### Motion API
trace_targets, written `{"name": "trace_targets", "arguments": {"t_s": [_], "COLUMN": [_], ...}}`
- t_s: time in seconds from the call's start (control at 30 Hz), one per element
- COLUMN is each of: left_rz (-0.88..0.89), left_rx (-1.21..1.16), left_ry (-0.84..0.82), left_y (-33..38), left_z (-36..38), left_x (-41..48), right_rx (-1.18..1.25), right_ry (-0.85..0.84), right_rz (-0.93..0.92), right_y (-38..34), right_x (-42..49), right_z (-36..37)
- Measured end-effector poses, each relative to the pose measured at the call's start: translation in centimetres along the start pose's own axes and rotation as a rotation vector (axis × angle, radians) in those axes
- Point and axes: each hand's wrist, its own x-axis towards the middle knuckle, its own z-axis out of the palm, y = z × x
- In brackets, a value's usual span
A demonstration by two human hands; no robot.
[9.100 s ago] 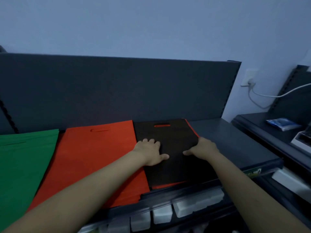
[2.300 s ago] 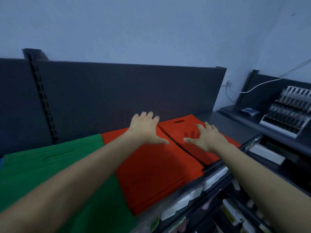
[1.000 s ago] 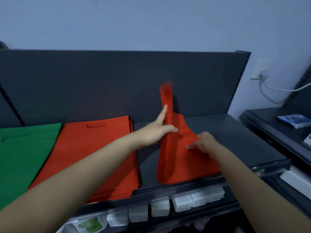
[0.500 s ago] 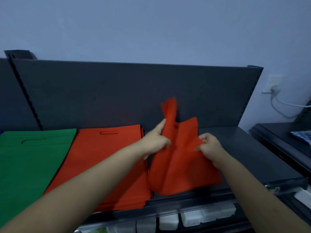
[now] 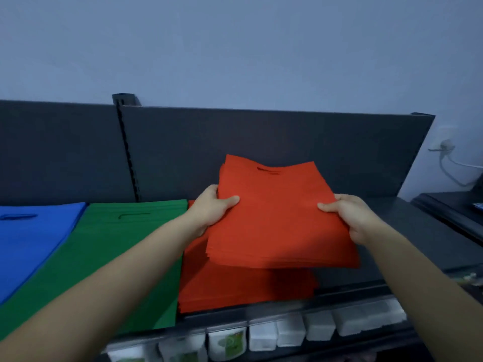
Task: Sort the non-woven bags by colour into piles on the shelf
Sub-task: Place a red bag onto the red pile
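Forearms reach in from the near edge, and each hand grips a side of a flat stack of red non-woven bags point(image 5: 277, 218): left hand point(image 5: 213, 210) and right hand point(image 5: 351, 218) pinch it with thumbs on top. The stack hovers over the red pile point(image 5: 243, 288) on the dark grey shelf point(image 5: 407, 231), handle slot pointing away toward the back panel point(image 5: 261, 142), long axis running near to far. Judging by this, the merging step is in hand; next it needs lowering squarely. Green pile point(image 5: 112, 252) and blue pile point(image 5: 28, 244) lie leftward.

A shop: slotted dark gondola shelving point(image 5: 407, 231) stacked with packaged goods point(image 5: 290, 333)
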Motion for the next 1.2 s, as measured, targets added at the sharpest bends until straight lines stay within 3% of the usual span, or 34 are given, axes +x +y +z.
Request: {"name": "trace_targets", "arguments": {"t_s": [0.13, 0.3, 0.53, 0.73, 0.93, 1.2], "left_rz": [-0.051, -0.092, -0.114, -0.243, -0.057, -0.049], "left_rx": [0.053, 0.184, 0.699, 0.75, 1.062, 1.203], "left_ry": [-0.006, 0.006, 0.106, 0.118, 0.169, 0.089], "left_y": [-2.5, -4.6, -5.7, -7.6, -9.9, -9.3], "left_z": [-3.8, -3.5, 0.2, 0.8, 2.4, 2.4], "left_x": [-0.3, -0.6, -1.6, -1.8, -2.9, -3.1], "right_rx": [-0.062, -0.139, -0.576, -0.838, -1.016, -1.089], "right_ry": [0.033, 0.088, 0.052, 0.005, 0.035, 0.007], "right_rz": [-0.018, -0.116, -0.177, -0.157, -0.262, -0.276], "right_y": [1.5, 3.0, 6.7, 9.7, 10.7, 10.0], "right_x": [-0.6, -0.4, 2.4, 3.5, 2.8, 2.0], "right_z": [4.4, 6.3, 7.7, 8.2, 8.8, 9.0]}}
